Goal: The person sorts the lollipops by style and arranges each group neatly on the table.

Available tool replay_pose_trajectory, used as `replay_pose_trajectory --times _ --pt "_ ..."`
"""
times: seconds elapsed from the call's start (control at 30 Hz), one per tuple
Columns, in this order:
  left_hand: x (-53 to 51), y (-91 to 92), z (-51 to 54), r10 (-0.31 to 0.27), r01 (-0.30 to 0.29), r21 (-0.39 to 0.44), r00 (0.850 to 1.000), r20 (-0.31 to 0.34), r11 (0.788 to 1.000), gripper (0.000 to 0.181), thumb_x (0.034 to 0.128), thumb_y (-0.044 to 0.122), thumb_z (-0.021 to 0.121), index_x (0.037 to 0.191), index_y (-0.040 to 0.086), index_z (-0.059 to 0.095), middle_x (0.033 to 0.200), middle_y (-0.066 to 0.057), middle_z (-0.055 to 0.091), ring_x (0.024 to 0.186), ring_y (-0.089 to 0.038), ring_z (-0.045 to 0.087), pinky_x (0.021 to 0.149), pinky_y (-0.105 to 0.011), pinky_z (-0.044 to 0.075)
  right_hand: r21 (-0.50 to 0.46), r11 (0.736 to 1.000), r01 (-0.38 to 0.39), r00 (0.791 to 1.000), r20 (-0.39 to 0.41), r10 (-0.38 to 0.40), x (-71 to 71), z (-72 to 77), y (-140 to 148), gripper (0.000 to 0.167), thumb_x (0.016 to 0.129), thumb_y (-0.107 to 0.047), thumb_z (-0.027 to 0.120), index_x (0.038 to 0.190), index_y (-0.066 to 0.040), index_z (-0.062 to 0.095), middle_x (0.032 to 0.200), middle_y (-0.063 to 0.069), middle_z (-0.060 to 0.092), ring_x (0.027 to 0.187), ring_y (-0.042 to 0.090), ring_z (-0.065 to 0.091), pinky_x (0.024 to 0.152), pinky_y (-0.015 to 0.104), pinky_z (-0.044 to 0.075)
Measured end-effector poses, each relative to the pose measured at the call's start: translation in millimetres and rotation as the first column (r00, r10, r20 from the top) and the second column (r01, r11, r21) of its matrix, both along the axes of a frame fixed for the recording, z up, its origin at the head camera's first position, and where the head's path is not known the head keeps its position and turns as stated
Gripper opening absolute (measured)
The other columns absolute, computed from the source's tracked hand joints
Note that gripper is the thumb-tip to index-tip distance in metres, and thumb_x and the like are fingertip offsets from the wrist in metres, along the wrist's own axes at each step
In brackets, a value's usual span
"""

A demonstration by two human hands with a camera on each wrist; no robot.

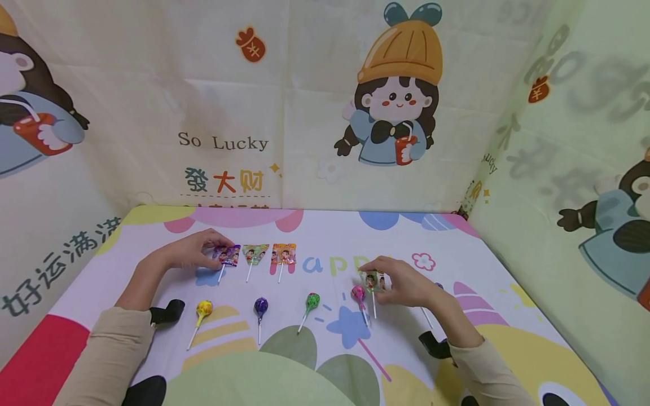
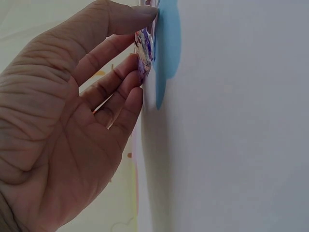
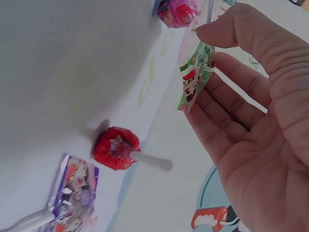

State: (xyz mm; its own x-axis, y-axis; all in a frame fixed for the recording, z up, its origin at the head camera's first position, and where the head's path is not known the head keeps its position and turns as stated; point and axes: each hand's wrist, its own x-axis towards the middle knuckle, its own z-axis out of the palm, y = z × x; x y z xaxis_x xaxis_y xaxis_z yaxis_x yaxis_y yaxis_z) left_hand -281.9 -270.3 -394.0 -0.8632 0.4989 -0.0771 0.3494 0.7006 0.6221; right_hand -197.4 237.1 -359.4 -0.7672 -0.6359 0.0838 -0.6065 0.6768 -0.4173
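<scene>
My left hand (image 1: 189,251) pinches the edge of a purple flat-wrapped lollipop (image 1: 229,255) at the left end of the back row. In the left wrist view its shiny wrapper (image 2: 144,53) sits between thumb and fingers. To its right lie a green flat-wrapped lollipop (image 1: 255,252) and an orange one (image 1: 283,255). Over on the right, my right hand (image 1: 406,282) holds another green flat-wrapped lollipop (image 3: 197,77) between thumb and fingers, its stick pointing down in the head view. Close beside it is a pink ball lollipop (image 1: 358,293).
Nearer me lie yellow (image 1: 204,308), dark purple (image 1: 261,305) and green (image 1: 312,300) ball lollipops. A red ball lollipop (image 3: 116,147) and a purple flat-wrapped one (image 3: 77,188) show in the right wrist view. A printed cloth wall (image 1: 304,169) stands behind the table.
</scene>
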Motion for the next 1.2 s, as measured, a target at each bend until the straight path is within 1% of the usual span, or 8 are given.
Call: replay_pose_trajectory --times 0.17,0.37,0.47,0.6,0.7,0.9,0.97,1.2 --pt "0.6 0.1 0.4 -0.006 0.006 0.002 1.0 -0.007 1.0 0.052 0.085 0.023 0.083 0.133 0.011 0.066 0.136 -0.018 0.055 0.13 -0.041 0.046 0.111 -0.067 0.035 0.006 1.0 0.004 1.0 -0.003 -0.004 -2.2 4.7 -6.9 0.056 0.08 -0.006 0.079 0.134 -0.008 0.065 0.123 0.003 0.065 0.1 0.018 0.057 0.09 0.047 0.054" --pt "1.2 -0.3 0.1 -0.005 0.005 -0.001 1.0 -0.004 1.0 0.053 0.0849 0.024 0.083 0.133 0.011 0.066 0.136 -0.018 0.055 0.13 -0.04 0.047 0.111 -0.067 0.035 -0.001 1.0 -0.007 1.0 -0.003 0.007 -5.4 10.0 -17.7 0.057 0.081 -0.007 0.079 0.135 -0.008 0.064 0.12 0.001 0.065 0.098 0.018 0.057 0.086 0.043 0.055" --pt "1.1 -0.3 0.0 -0.009 0.009 -0.002 1.0 -0.009 1.0 0.053 0.0848 0.024 0.083 0.133 0.011 0.066 0.136 -0.017 0.055 0.129 -0.039 0.047 0.111 -0.066 0.036 -0.002 1.0 -0.004 1.0 0.016 0.004 -6.5 12.6 -23.7 0.057 0.082 -0.01 0.08 0.136 -0.007 0.063 0.119 0.001 0.065 0.098 0.018 0.058 0.086 0.046 0.055" --pt "1.2 -0.1 -0.4 -0.006 0.006 0.0 1.0 -0.014 1.0 0.053 0.0846 0.023 0.083 0.133 0.01 0.066 0.135 -0.017 0.056 0.129 -0.039 0.048 0.11 -0.066 0.037 -0.006 1.0 0.015 0.999 0.049 -0.015 -8.3 15.0 -31.1 0.058 0.083 -0.016 0.083 0.137 -0.009 0.063 0.121 0.001 0.065 0.101 0.018 0.058 0.09 0.052 0.054" --pt "1.5 0.2 -0.4 0.001 -0.001 -0.002 1.0 -0.015 1.0 0.054 0.0844 0.024 0.083 0.133 0.01 0.066 0.135 -0.016 0.056 0.128 -0.039 0.048 0.109 -0.066 0.038 -0.009 1.0 0.022 0.998 0.057 -0.021 -10.0 16.1 -35.5 0.058 0.084 -0.015 0.083 0.138 -0.01 0.063 0.122 0.002 0.065 0.103 0.018 0.058 0.093 0.052 0.054" --pt "0.9 0.1 0.5 0.003 -0.003 -0.002 1.0 -0.014 1.0 0.054 0.0841 0.024 0.084 0.133 0.011 0.066 0.135 -0.017 0.056 0.128 -0.039 0.049 0.108 -0.065 0.04 0.004 1.0 -0.008 0.999 0.034 0.008 -14.1 17.9 -43.6 0.058 0.084 -0.013 0.082 0.138 -0.008 0.062 0.124 0.002 0.065 0.104 0.018 0.059 0.094 0.051 0.055" --pt "1.0 0.3 0.7 0.003 -0.003 -0.001 1.0 -0.012 1.0 0.054 0.0841 0.024 0.084 0.133 0.011 0.066 0.135 -0.016 0.056 0.128 -0.039 0.049 0.108 -0.065 0.04 -0.003 1.0 -0.009 0.999 0.042 0.009 -15.5 18.3 -46.8 0.059 0.084 -0.013 0.083 0.138 -0.008 0.062 0.125 0.003 0.065 0.106 0.018 0.06 0.095 0.051 0.055" --pt "1.3 0.7 0.2 0.004 -0.004 -0.004 1.0 -0.014 1.0 0.053 0.0843 0.024 0.083 0.133 0.011 0.066 0.135 -0.017 0.056 0.129 -0.039 0.048 0.108 -0.066 0.039 -0.006 1.0 0.008 0.998 0.061 -0.008 -21.9 19.2 -58.7 0.059 0.084 -0.012 0.081 0.14 -0.012 0.062 0.128 0.001 0.063 0.109 0.018 0.058 0.097 0.046 0.055"
